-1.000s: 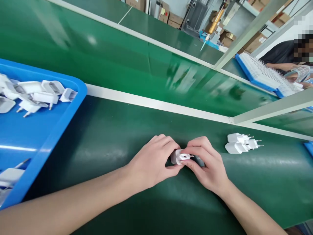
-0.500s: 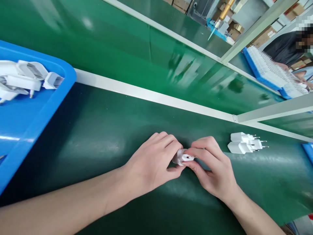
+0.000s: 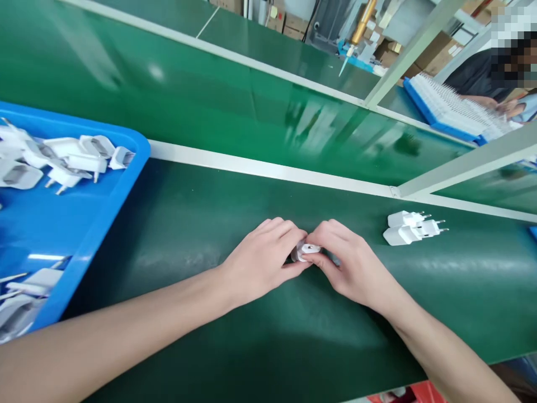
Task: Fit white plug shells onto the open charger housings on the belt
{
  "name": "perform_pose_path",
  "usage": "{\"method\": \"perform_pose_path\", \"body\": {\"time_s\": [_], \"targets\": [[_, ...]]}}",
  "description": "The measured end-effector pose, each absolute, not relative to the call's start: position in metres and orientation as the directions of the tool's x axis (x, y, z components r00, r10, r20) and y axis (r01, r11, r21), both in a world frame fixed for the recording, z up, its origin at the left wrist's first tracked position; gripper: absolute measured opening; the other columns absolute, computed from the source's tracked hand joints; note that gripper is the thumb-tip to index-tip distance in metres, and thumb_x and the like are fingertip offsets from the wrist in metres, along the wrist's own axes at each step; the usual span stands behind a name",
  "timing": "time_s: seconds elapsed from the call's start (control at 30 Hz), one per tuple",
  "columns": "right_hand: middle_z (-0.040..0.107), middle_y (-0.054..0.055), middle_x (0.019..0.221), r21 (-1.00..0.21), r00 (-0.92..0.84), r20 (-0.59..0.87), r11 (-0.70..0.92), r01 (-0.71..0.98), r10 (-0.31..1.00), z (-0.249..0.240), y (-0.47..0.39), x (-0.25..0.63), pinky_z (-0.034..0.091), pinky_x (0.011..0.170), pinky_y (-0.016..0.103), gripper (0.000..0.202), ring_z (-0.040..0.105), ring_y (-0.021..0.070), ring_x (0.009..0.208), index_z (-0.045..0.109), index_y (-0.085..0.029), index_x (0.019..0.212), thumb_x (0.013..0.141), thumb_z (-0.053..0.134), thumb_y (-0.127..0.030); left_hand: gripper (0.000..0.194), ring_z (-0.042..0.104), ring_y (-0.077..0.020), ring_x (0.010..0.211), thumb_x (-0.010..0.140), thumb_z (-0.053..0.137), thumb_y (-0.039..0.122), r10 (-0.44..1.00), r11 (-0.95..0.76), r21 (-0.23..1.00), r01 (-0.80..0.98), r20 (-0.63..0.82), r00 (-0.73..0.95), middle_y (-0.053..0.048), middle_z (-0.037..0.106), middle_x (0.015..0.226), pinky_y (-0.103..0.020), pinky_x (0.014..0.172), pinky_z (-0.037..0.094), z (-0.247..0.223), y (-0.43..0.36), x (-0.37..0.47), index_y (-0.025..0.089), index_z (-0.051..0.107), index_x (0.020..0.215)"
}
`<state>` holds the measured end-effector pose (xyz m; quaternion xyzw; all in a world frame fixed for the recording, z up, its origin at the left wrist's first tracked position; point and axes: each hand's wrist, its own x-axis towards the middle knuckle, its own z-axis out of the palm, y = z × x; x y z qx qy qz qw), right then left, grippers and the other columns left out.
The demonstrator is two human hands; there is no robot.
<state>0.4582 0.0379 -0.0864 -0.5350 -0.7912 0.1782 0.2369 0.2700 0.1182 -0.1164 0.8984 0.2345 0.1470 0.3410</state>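
Note:
Between my two hands, low over the green table, is a white plug piece [image 3: 305,250]. My left hand [image 3: 264,257] grips its left side between thumb and fingers. From the right, my right hand [image 3: 352,263] pinches its pin end. The fingertips of both hands nearly meet and hide much of the piece. To the right of my right hand, a small group of white plug adapters [image 3: 405,234] lies on the table with the pins pointing right.
A blue tray [image 3: 113,207] at the left holds several white plug parts. A pale metal rail [image 3: 260,170] crosses behind my hands and meets a post [image 3: 465,165]. Beyond it, a person's hand [image 3: 512,108] is beside another blue tray [image 3: 440,126] of white parts.
The view has shifted, so more of the left tray shows. My right hand has closed in over the pin end, and its fingers are closer to my left hand.

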Motion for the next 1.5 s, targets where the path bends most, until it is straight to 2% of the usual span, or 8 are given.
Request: {"method": "perform_pose_path", "body": {"time_s": [0.07,0.17,0.27,0.33,0.43,0.6,0.83,1.5], "targets": [[0.063,0.003,0.086,-0.607,-0.248,0.207,0.323,0.726,0.947,-0.090,0.041,0.466,0.047,0.071,0.034,0.011,0.056,0.0185,0.079,0.061,-0.022,0.094,0.101,0.057,-0.029,0.022,0.056,-0.0216,0.094,0.094,0.062,0.039,0.546,-0.560,0.763,0.322,0.048,0.836,-0.003,0.065,0.101,-0.037,0.083,0.044,-0.111,0.120,0.269,0.020,0.060,0.105],[0.063,0.006,0.097,-0.817,-0.099,0.268,0.281,0.503,0.958,-0.101,0.044,0.479,0.051,0.074,0.034,0.033,0.059,0.0187,0.083,0.061,-0.023,0.114,0.099,0.055,-0.052,0.035,0.060,-0.0184,0.091,0.091,0.066,0.045,0.604,-0.167,0.957,0.236,-0.089,0.792,-0.001,0.068,0.103,-0.032,0.079,0.047,-0.102,0.122,0.270,0.024,0.061,0.119],[0.055,0.011,0.125,-0.889,-0.129,0.323,0.347,0.298,0.938,-0.107,0.042,0.482,0.056,0.083,0.038,0.075,0.061,0.0233,0.102,0.043,-0.027,0.143,0.085,0.065,-0.069,0.031,0.061,-0.0133,0.080,0.090,0.068,0.048,0.626,0.244,0.967,0.075,-0.215,0.750,-0.001,0.069,0.091,-0.027,0.075,0.049,-0.097,0.123,0.272,0.019,0.067,0.099],[0.050,0.012,0.133,-0.847,-0.175,0.345,0.386,0.365,0.922,-0.108,0.038,0.475,0.056,0.088,0.039,0.078,0.057,0.0258,0.114,0.043,-0.029,0.144,0.080,0.077,-0.058,0.032,0.062,-0.0117,0.076,0.087,0.072,0.046,0.610,0.403,0.915,0.009,-0.276,0.742,-0.001,0.068,0.085,-0.025,0.073,0.050,-0.094,0.122,0.273,0.015,0.065,0.085],[0.057,0.009,0.123,-0.813,-0.118,0.327,0.343,0.470,0.937,-0.107,0.033,0.460,0.056,0.089,0.038,0.054,0.058,0.0245,0.113,0.056,-0.029,0.131,0.084,0.080,-0.038,0.035,0.066,-0.0135,0.074,0.088,0.072,0.047,0.533,0.532,0.846,0.023,-0.356,0.767,-0.005,0.071,0.085,-0.027,0.073,0.054,-0.092,0.120,0.272,0.012,0.065,0.083],[0.062,0.005,0.106,-0.924,0.007,0.185,0.171,0.342,0.983,-0.108,0.029,0.452,0.056,0.077,0.034,0.048,0.063,0.0197,0.090,0.063,-0.027,0.117,0.077,0.085,-0.041,0.048,0.071,-0.0188,0.075,0.091,0.063,0.057,0.448,0.538,0.835,0.114,-0.398,0.800,-0.012,0.076,0.083,-0.030,0.071,0.058,-0.091,0.122,0.273,0.011,0.073,0.093],[0.059,0.001,0.087,-0.924,0.061,0.138,0.106,0.366,0.989,-0.104,0.027,0.453,0.049,0.065,0.029,0.037,0.056,0.0158,0.075,0.065,-0.024,0.101,0.074,0.086,-0.040,0.056,0.071,-0.0200,0.062,0.091,0.058,0.063,0.420,0.513,0.843,0.161,-0.410,0.810,-0.011,0.074,0.068,-0.030,0.062,0.059,-0.093,0.123,0.278,0.010,0.075,0.082],[0.057,0.005,0.109,-0.914,-0.048,0.238,0.240,0.326,0.970,-0.109,0.028,0.455,0.053,0.076,0.035,0.050,0.059,0.0204,0.093,0.059,-0.030,0.123,0.080,0.082,-0.038,0.046,0.066,-0.0161,0.065,0.094,0.058,0.056,0.456,0.480,0.872,0.095,-0.341,0.823,-0.007,0.072,0.070,-0.026,0.063,0.056,-0.097,0.120,0.275,0.012,0.069,0.084]]}}
